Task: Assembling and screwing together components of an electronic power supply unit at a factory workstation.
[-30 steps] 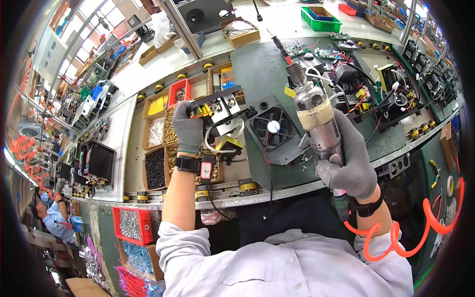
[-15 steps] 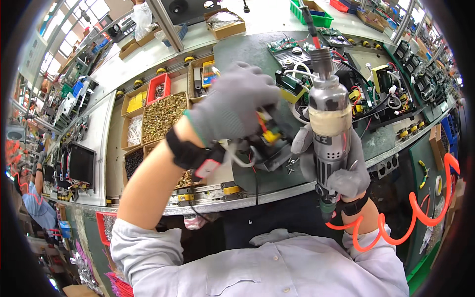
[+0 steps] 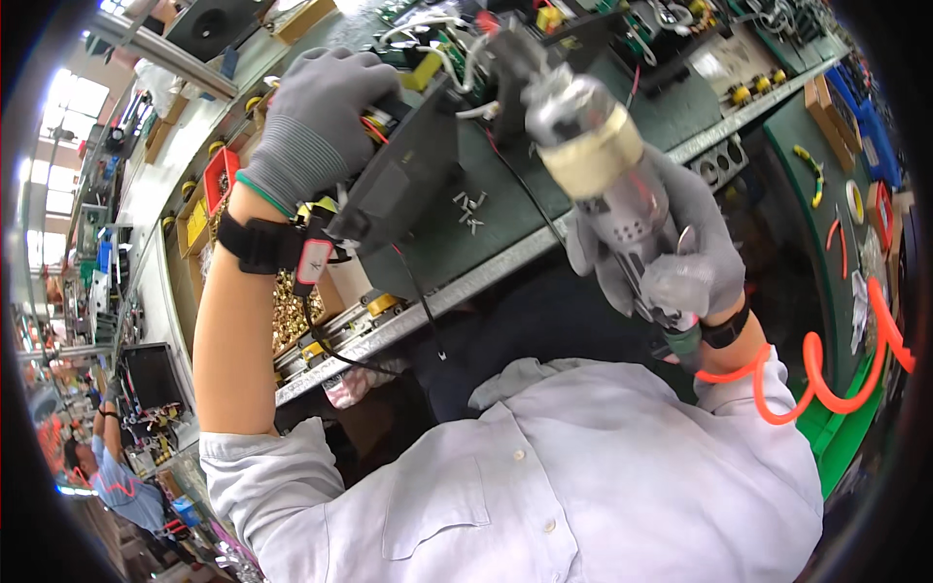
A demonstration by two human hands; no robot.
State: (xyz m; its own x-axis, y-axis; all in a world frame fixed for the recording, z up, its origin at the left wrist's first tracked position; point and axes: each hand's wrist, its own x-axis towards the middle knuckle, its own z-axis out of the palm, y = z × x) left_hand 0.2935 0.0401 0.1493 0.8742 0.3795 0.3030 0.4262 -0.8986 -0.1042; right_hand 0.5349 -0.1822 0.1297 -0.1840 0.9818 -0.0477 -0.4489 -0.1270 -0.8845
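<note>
My gloved left hand has its fingers curled over the far side of a black panel assembly, which carries wires and yellow parts and is tilted up on edge above the green bench mat. The fingertips are hidden behind it. My gloved right hand is wrapped around a silver air screwdriver with a tape-covered collar; its tip points far and left. An orange coiled hose runs from the tool's rear end. Several small screws lie on the mat between the panel and the screwdriver.
At the left, a red bin and a box of brass-coloured fasteners stand by the rollers. More circuit assemblies sit at the back. Pliers lie on a side table at right. A co-worker is at far left.
My left hand has moved left and the black panel has been raised on edge beneath it. The screwdriver has tilted to the left in my right hand. The whole view has turned.
</note>
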